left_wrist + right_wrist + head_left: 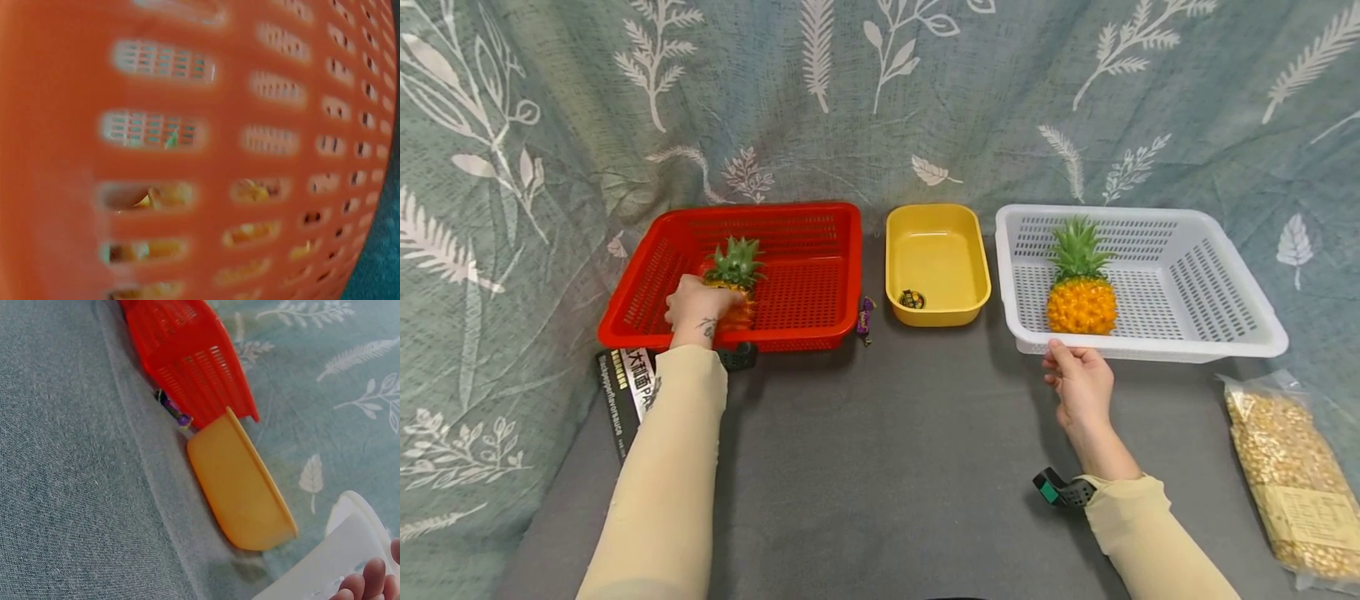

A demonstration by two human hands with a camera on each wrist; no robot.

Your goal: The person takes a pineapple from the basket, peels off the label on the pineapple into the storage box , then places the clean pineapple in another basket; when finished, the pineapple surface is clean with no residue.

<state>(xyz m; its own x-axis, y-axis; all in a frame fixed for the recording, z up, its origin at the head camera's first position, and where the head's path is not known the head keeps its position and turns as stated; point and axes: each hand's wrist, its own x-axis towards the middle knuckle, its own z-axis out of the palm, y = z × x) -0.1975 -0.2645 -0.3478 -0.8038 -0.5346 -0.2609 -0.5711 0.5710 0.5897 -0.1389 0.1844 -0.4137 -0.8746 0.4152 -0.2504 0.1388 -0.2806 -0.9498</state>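
Note:
Inside the red basket [805, 333], at its left half, stands a pineapple [737, 265] with a green crown. My left hand [700, 308] reaches over the front rim and grips its orange body, partly covering it. The left wrist view shows the basket's slotted wall [231, 112] close up, with yellow bits behind the slots. A second pineapple [1081, 304] is in the white basket [1202, 348], at the left side. My right hand [1084, 383] pinches that basket's front rim below this pineapple; in the right wrist view its fingertips [374, 578] show by the white wall [331, 559].
Between the baskets sits a yellow tub [943, 317] holding a small dark round item [912, 299]. A purple-wrapped candy [865, 318] lies beside the red basket. A dark printed box [625, 392] is at the left, a bag of yellow kernels [1292, 475] at the right, and a patterned curtain behind.

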